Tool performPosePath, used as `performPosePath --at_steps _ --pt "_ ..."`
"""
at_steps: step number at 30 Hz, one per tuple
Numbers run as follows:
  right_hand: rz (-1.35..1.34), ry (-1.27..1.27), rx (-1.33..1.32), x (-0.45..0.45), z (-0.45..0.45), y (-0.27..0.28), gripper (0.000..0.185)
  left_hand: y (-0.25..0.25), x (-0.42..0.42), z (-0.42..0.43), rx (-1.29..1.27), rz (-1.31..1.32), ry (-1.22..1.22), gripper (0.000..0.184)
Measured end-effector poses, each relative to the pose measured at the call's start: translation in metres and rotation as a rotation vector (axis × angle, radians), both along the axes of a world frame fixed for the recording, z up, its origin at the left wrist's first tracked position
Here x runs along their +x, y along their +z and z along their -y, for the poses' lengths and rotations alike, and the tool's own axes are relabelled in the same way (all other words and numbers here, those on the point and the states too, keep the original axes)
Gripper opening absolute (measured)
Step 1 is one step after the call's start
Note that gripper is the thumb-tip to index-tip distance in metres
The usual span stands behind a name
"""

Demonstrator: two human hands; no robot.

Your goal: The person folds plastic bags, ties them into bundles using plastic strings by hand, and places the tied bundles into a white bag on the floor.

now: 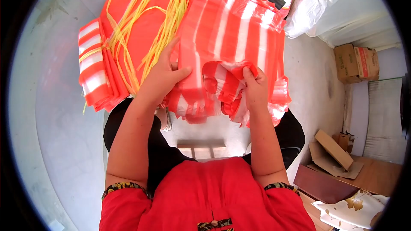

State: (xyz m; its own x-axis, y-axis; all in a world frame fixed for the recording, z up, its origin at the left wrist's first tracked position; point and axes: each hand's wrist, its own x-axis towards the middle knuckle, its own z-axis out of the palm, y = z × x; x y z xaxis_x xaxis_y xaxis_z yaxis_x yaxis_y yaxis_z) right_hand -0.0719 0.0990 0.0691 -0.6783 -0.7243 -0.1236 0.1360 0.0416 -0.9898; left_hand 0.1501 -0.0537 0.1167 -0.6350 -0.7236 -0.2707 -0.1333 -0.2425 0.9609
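A stack of red-and-white striped plastic bags [233, 21] lies in front of me, its near ends crumpled and hanging towards my lap. My right hand [256, 89] pinches the gathered, folded-up edge of the top plastic bag [227, 79]. At the stack's left side rests my left hand [165, 77], thumb and forefinger apart; its other fingers are partly hidden. Yellow plastic strips [165, 30] lie loose over a red plastic sheet [143, 17] just beyond that hand. Further left is a folded striped bundle [94, 66] with a yellow strip around it.
A white plastic bag [308, 6] sits beyond the stack on the right. One cardboard box [356, 63] stands by the right wall. An opened carton [334, 156] rests on a brown cabinet [376, 173] at lower right, near a flowered cloth [355, 209].
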Motion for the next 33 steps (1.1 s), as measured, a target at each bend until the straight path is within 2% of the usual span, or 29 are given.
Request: performPosePath --at_steps 3,5,6,9,10,16,19,27,31,33 --pt "-0.149 0.191 0.051 0.003 -0.015 0.001 0.023 0.007 0.025 0.005 -0.040 0.184 -0.172 0.079" --pt "-0.323 0.393 0.103 0.001 -0.024 -0.005 0.023 -0.003 0.035 0.006 0.091 0.084 -0.207 0.072" --pt "-0.416 0.528 0.121 0.006 -0.024 0.011 0.030 -0.008 0.040 0.005 0.158 0.034 -0.224 0.069" --pt "-0.968 0.482 0.047 0.031 -0.025 0.033 0.049 -0.015 0.047 0.012 0.191 0.106 -0.348 0.060" --pt "-1.062 0.505 0.002 0.036 -0.022 0.033 0.062 -0.016 0.047 0.013 0.206 0.100 -0.325 0.058" --pt "-1.550 0.466 -0.404 0.095 0.010 0.011 0.051 -0.011 0.039 0.012 0.289 0.080 -0.307 0.051" --pt "-1.625 0.285 -0.497 0.110 0.020 -0.001 0.047 -0.019 0.040 0.011 0.347 0.001 -0.286 0.049" --pt "-1.560 0.329 -0.497 0.111 0.021 0.010 0.041 -0.026 0.035 0.012 0.386 -0.035 -0.204 0.041" --pt "-1.555 0.356 -0.546 0.108 0.018 0.003 0.045 -0.023 0.038 0.018 0.426 -0.007 -0.298 0.040" --pt "-1.525 0.310 -0.463 0.103 0.012 -0.004 0.039 -0.028 0.036 0.018 0.430 -0.026 -0.269 0.039"
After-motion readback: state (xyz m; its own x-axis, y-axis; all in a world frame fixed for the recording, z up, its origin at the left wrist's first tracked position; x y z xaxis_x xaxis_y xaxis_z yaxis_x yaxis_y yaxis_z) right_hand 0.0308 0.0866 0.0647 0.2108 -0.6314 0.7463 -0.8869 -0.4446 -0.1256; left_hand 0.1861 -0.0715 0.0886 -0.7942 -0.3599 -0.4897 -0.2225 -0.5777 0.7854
